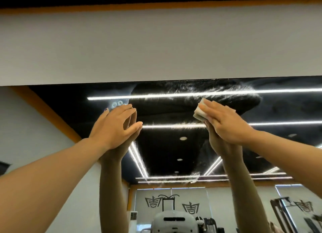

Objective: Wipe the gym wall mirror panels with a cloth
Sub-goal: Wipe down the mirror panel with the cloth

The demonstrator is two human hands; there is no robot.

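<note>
The small, folded, pale cream cloth [198, 112] is lying flat against the large glass wall mirror panel [170, 145], high up near the panel's top edge, at about two o'clock from the middle of the view. The right hand [224, 126] is pressing it there with straight fingers spread over it, not curled round it. White, streaky smears [205, 91] are showing at twelve o'clock from the cloth, so the upper band seems to be the step in hand. At nine o'clock from the cloth, the left hand [115, 126] is resting flat and empty on the glass, seemingly as a brace. The next move probably calls for firm sideways strokes through those smears, then working downward. Above the mirror, the plain grey wall [156, 46] is filling the view.
</note>
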